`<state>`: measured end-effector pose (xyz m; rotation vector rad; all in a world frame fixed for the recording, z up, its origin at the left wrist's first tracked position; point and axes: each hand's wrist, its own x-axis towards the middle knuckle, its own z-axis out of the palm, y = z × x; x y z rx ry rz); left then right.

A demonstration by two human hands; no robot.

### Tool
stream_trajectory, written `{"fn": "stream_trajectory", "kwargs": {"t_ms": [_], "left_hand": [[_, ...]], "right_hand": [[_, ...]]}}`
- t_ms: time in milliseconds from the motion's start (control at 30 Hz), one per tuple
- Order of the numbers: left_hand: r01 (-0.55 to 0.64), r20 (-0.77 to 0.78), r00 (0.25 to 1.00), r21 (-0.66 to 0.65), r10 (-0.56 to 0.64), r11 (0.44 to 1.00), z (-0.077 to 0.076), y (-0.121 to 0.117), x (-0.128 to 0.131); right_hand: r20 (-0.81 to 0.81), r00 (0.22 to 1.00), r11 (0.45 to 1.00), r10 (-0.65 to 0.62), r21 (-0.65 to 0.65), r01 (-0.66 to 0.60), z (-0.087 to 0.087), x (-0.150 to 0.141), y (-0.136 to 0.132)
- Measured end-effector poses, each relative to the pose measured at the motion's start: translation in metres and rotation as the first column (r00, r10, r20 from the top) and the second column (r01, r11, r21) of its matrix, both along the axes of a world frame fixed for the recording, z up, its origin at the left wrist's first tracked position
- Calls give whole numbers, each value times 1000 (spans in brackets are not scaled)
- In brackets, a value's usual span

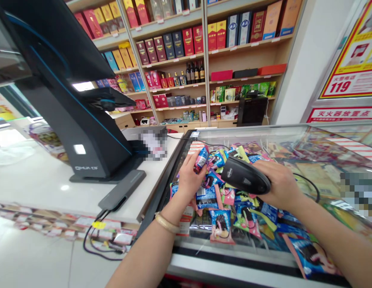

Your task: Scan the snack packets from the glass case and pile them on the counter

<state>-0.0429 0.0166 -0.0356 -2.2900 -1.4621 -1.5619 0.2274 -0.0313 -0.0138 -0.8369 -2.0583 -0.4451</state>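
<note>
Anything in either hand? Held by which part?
Right hand: black scanner, by the handle, mostly hidden. Left hand: a snack packet, near its lower end.

From afar, I count one left hand [190, 179], one right hand [278, 180], one scanner [245, 176], one bracelet [167, 223], one hub [123, 190], three long boxes [245, 73]; many packets [221, 225], too overlapped to number.

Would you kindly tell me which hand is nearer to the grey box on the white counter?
Left. The left hand, holding a snack packet, is to the right of the grey box; the right hand, gripping the black scanner, is farther right.
</note>
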Motion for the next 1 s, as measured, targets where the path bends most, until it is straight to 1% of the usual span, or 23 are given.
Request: {"fn": "stream_trajectory", "kwargs": {"t_ms": [67, 200, 233, 300, 367, 433, 567, 667, 767, 900, 1000], "left_hand": [[3, 7, 1000, -14, -3, 1000, 0, 0, 0], [10, -31, 999, -105, -13, 994, 1, -1, -2], [35, -53, 998, -129, -42, 991, 1, -1, -3], [102, -108, 987, -171, -122, 980, 1, -2, -3], [147, -167, 969, -211, -184, 966, 1, -3, -3], [150, -219, 953, -261, -210, 954, 0, -5, -2], [150, -274, 929, -335, -248, 930, 0, -7, 2], [180, -266, 926, -314, -268, 932, 3, -8, 2], [250, -268, 911, -245, -313, 937, 7, -13, 2], [379, -319, 851, -179, -418, 908, 13, -26, 8], [429, -391, 791, -193, -470, 882, 18, -39, 16]], "right_hand": [[-12, 1000, 1000, -20, 15, 20, 0, 1, 0], [-68, 993, 988, -101, 113, 108, -4, 6, 6], [-90, 988, 982, -128, 130, 139, -6, 7, 9], [-131, 974, 972, -184, 122, 200, -11, 11, 16], [-140, 969, 969, -205, 110, 221, -17, 14, 23], [-131, 967, 967, -217, 109, 231, -19, 18, 28], [-94, 976, 972, -195, 118, 205, -16, 32, 27], [-73, 980, 974, -185, 122, 193, -15, 47, 20], [-100, 971, 968, -219, 105, 229, -19, 59, 13], [-126, 946, 944, -299, 106, 313, -30, 65, 9], [-124, 947, 945, -297, 107, 310, -36, 65, 8]]}}
